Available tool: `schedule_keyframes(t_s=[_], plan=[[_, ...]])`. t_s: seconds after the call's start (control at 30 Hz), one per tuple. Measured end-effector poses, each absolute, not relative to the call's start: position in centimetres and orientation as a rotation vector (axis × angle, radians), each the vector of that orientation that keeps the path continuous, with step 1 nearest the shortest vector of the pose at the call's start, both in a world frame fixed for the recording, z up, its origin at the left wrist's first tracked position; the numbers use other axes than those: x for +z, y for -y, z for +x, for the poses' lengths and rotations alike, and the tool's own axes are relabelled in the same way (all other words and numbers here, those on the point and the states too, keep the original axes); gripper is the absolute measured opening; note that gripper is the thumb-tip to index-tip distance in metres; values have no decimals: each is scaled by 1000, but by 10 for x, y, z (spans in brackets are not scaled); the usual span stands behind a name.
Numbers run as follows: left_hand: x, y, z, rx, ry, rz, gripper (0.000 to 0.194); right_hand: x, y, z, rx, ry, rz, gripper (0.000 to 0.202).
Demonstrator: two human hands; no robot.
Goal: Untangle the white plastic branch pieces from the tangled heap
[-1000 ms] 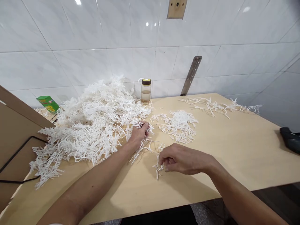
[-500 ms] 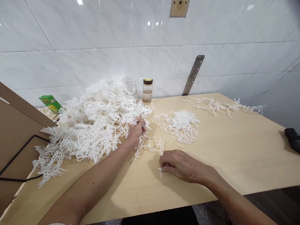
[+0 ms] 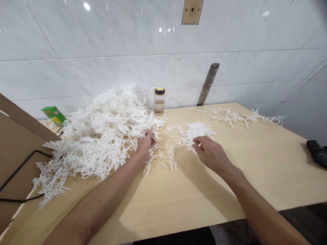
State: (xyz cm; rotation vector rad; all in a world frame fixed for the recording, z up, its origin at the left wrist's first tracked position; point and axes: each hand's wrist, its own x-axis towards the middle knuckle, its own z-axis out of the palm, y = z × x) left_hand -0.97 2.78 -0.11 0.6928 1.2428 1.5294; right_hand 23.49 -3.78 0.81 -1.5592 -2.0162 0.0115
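A large heap of white, branched, plastic-looking sprigs [image 3: 102,132] covers the left of the table. At its right edge my left hand [image 3: 145,144] is closed, fingers curled around a white branched sprig; the fingertips are partly hidden. Just in front of that hand lie loose branched pieces [image 3: 161,157] and a few short bits. My right hand [image 3: 211,153] hovers at the near edge of a smaller pile of short white pieces [image 3: 198,131]. Its thumb and fingers are apart, and I see nothing between them.
Bare white branching stems [image 3: 235,117] lie at the back right. A lidded bottle of liquid [image 3: 159,102] stands by the tiled wall, near a leaning metal strip [image 3: 208,85]. At left are a green box [image 3: 53,115] and a cardboard panel [image 3: 22,132]; a black object [image 3: 316,153] sits far right.
My right hand has moved forward and right from the near table to the small pile, its pinch on a small white sprig now loosened. The left hand has stayed at the heap's edge.
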Motion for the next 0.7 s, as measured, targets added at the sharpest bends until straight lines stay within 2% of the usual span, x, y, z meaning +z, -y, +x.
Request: schedule_keyframes(t_s=[0.17, 0.33, 0.47, 0.63, 0.7], plan=[[-2, -30, -9, 1547, -1224, 676, 32, 15, 71, 182, 238, 2257, -1251, 23], [-3, -27, -9, 1512, -1235, 691, 36, 3, 80, 136, 139, 2548, -1496, 21], [-1, -25, -9, 1498, -1215, 716, 42, 0, 80, 127, 110, 2624, -1495, 20], [1, -24, -9, 1468, -1188, 726, 39, 19, 96, 150, 493, 2582, -1206, 11], [1, -23, -10, 1443, -1187, 725, 36, 24, 95, 170, 624, 2577, -1234, 12]])
